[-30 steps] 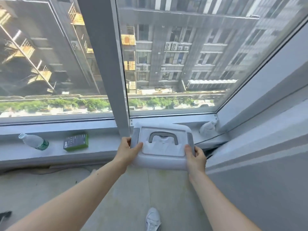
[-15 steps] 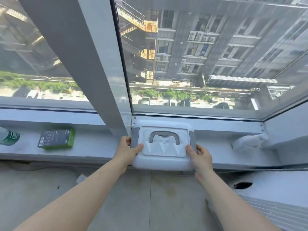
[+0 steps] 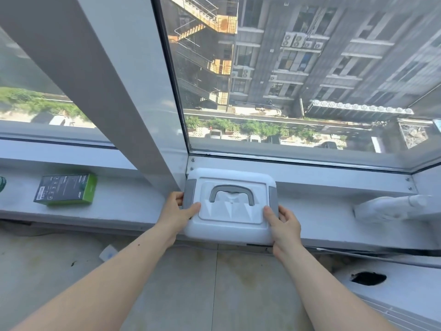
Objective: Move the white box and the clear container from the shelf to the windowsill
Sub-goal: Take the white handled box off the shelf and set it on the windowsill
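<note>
We see the windowsill [image 3: 322, 211] running across the middle of the frame below the glass, and at centre the clear container [image 3: 230, 206] sits on it with its far edge against the window frame, its near edge overhanging the sill slightly. We judge it is gripped at both lower corners so it goes down level and can be pushed fully onto the ledge: our left hand [image 3: 177, 211] and right hand [image 3: 284, 225] each clasp a side, thumbs on the lid. At middle left lies a green box [image 3: 66, 189]; no white box is visible
</note>
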Demonstrator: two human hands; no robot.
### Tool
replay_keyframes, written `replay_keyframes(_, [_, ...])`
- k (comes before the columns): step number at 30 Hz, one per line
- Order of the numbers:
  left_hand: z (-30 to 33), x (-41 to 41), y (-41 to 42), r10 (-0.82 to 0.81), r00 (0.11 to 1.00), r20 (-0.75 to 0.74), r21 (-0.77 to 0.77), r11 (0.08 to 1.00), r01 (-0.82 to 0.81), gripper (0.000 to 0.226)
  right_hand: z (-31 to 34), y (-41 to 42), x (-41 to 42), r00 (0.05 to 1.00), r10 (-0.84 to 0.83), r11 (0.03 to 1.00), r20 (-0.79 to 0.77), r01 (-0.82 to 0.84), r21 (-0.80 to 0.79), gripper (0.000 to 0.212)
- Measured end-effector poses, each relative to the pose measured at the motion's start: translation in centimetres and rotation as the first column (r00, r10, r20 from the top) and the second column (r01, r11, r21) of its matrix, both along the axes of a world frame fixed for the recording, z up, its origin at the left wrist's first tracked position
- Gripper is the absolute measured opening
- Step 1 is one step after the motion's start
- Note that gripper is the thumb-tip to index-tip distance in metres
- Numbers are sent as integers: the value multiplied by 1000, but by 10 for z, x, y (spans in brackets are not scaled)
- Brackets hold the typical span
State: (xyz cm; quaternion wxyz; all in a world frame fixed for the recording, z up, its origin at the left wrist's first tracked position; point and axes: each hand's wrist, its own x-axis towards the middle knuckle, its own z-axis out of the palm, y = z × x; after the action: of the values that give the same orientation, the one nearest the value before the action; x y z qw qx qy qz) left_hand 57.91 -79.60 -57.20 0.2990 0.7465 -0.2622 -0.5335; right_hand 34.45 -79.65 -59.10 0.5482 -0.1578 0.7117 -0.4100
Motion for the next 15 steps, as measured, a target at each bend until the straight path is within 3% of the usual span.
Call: replay_keyframes(15, [-13, 3, -8, -26, 995, 92, -7, 1000, 27, 59, -11, -14, 2, 997, 74, 997, -25, -74, -25, 39])
